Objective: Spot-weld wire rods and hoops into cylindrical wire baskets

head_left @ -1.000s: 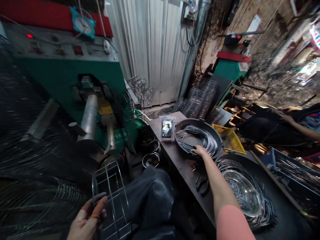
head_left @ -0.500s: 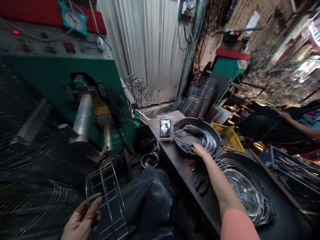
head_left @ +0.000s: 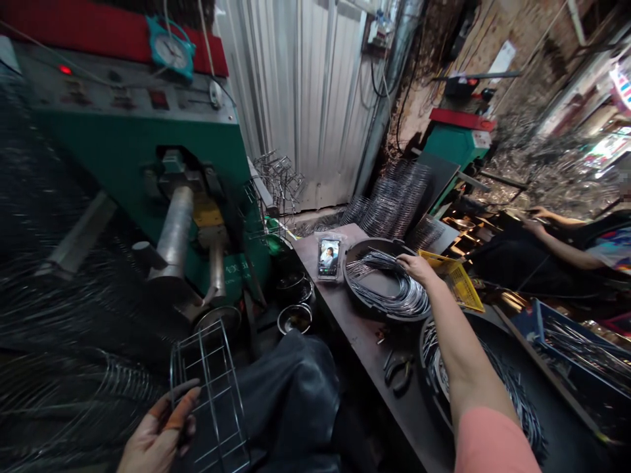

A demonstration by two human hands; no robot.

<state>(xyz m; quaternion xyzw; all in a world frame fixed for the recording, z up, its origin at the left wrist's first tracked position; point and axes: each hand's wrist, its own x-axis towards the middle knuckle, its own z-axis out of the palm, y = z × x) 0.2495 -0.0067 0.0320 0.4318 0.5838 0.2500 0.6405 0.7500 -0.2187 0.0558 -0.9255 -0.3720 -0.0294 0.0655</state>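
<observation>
My left hand [head_left: 158, 437] grips the rim of a wire basket frame [head_left: 210, 394] held over my lap at the bottom left. My right hand [head_left: 418, 267] reaches across the dark bench [head_left: 355, 328] into a round black pan [head_left: 362, 303]. Its fingers rest on the bundle of curved metal wires [head_left: 394, 289] in that pan, at the far side; whether they grip a wire I cannot make out. A second black pan [head_left: 527, 410] with wire rings and a shiny steel bowl lies under my forearm.
A green press machine [head_left: 142, 171] with a steel cylinder stands at left. A phone [head_left: 328, 257] in a plastic bag lies on the bench beside the pan. A yellow crate [head_left: 456, 279], pliers [head_left: 399, 366] and stacked wire parts [head_left: 394, 197] are nearby. Another person's arms [head_left: 557, 240] work at right.
My right hand has moved from the near rim of the black pan to the wires at its far side. My left hand keeps hold of the wire basket frame.
</observation>
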